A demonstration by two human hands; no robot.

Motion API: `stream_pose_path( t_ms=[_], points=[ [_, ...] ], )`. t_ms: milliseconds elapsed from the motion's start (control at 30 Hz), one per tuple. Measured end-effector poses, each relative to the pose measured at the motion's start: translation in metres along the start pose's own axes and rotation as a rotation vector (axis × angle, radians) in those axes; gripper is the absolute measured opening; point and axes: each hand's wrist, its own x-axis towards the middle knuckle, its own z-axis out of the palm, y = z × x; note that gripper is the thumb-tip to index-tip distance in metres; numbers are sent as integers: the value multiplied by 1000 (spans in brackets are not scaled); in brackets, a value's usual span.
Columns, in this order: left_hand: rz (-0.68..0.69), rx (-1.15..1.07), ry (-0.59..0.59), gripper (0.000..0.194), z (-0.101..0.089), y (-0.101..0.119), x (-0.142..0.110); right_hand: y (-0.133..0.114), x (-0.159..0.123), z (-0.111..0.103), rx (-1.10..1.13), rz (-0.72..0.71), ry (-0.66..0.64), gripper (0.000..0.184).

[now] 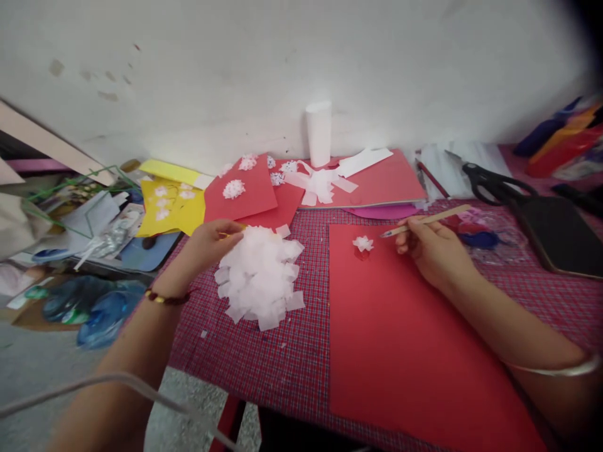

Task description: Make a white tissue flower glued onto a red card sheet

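Note:
In my right hand [431, 248] is a thin tan pen [445, 215], gripped between closed fingers. Its pointed tip is directed left, at a small white paper flower [362, 243] near the top of a large red sheet [391, 339]. Under that flower shows a small wet-looking dark red spot. My left hand [214, 248] is at the upper left edge of a heap of white tissue paper squares [259, 276], thumb and fingers pinched together. What lies between those fingertips is too small to make out.
White paper strips [320, 186] lie on a red pad [398, 179] beside a white paper roll [319, 135]. Red cards [245, 198] and a yellow card [172, 207] bear paper flowers. Black scissors [494, 185] and a dark phone [563, 235] sit right; plastic bottles [106, 311] are at left.

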Motion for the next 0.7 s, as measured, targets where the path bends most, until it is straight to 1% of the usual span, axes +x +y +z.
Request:
stream_pose_path(
  t_ms=[100, 167, 233, 300, 367, 433, 500, 567, 633, 700],
  points=[
    [-60, -45, -37, 26, 7, 0, 15, 2, 1, -2, -8, -16, -10, 13],
    [-105, -43, -24, 17, 10, -1, 20, 2, 1, -3, -13, -16, -13, 14],
    [-132, -26, 13, 11, 10, -2, 20, 1, -1, -2, -20, -12, -12, 14],
    [-125, -49, 90, 13, 5, 0, 15, 0, -2, -2, -21, -13, -15, 14],
    [-114, -193, 168, 16, -2, 5, 7, -1, -3, -1, -14, -14, -29, 14],
    [-132, -453, 195, 18, -8, 13, -4, 0, -2, -1, -9, -15, -35, 15],
    [-185, -707, 150, 19, -10, 23, -14, -1, -1, 0, -7, -11, -18, 15],
    [-239, -868, 83, 21, -5, 35, -22, -3, -4, 4, 28, -8, 3, 15],
    [-261, -950, 11, 23, 10, 50, -28, -9, -12, 11, 83, -11, -11, 14],
    [-244, -994, -70, 25, 31, 68, -31, -17, -25, 21, 103, -30, -82, 18]
  ],
)
